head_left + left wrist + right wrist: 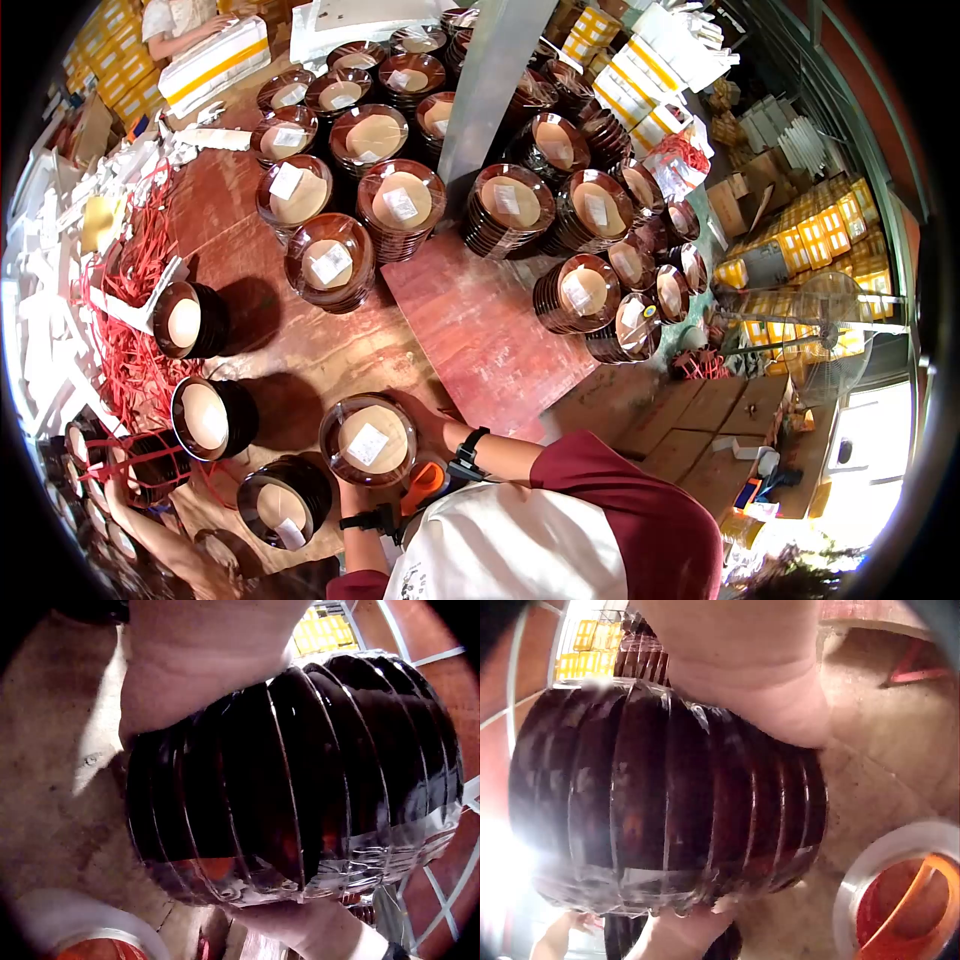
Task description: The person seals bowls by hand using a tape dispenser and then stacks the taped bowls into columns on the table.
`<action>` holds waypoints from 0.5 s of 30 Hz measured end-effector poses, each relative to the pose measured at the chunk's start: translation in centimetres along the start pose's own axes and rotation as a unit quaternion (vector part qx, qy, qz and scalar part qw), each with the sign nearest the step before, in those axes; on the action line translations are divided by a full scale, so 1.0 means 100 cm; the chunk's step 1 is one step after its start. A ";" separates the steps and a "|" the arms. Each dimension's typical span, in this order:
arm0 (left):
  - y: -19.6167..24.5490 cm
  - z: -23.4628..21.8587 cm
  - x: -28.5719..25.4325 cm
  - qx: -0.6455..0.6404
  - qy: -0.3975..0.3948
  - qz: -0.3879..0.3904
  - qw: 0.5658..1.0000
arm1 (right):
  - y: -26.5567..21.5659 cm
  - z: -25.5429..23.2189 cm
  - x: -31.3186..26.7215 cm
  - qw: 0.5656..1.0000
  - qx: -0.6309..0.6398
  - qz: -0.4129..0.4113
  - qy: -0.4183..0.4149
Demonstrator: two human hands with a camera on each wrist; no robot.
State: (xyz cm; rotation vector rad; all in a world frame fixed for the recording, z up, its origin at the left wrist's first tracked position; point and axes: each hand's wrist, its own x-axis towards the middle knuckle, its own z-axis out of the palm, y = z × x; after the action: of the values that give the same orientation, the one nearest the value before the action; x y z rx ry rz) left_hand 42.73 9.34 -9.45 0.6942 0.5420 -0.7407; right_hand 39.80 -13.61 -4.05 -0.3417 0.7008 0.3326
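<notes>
A stack of dark brown bowls (337, 420), wrapped in clear film with a white label (369, 444) on top, is in front of the body. My left hand (353, 496) holds its near side, and my right hand (430, 424) holds its right side. In the left wrist view, the left hand (210, 660) lies against the glossy bowl walls (255, 787), which lie sideways in that picture. The right wrist view has the right hand (742, 660) against the same stack (645, 795). My fingertips are mostly hidden. An orange-handled tape dispenser (426, 480) is close by my hands.
Several wrapped bowl stacks (402, 198) crowd the far table around a metal post (490, 90). More stacks (285, 500) stand at the left, beside red strapping (140, 370). Another person's arm (160, 545) reaches in at lower left. Cartons (690, 415) are at the right.
</notes>
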 end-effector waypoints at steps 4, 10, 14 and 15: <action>0.006 0.007 0.002 0.008 -0.010 0.004 1.000 | -0.018 0.042 -0.032 0.996 0.038 0.075 0.027; 0.011 0.030 -0.006 0.021 -0.032 0.011 0.999 | -0.018 0.051 -0.043 0.997 0.037 0.070 0.019; 0.017 0.075 -0.016 0.044 -0.069 0.019 0.996 | -0.022 0.038 -0.056 0.999 0.042 0.006 -0.015; 0.015 0.094 -0.016 0.050 -0.079 0.023 0.995 | -0.022 0.026 -0.053 0.996 0.067 -0.010 -0.052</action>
State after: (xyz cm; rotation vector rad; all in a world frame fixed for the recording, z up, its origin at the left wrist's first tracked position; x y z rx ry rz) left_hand 44.80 3.94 -1.69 0.7318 0.3457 -0.7771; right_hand 38.35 -15.52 1.84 -0.2025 0.6138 0.2807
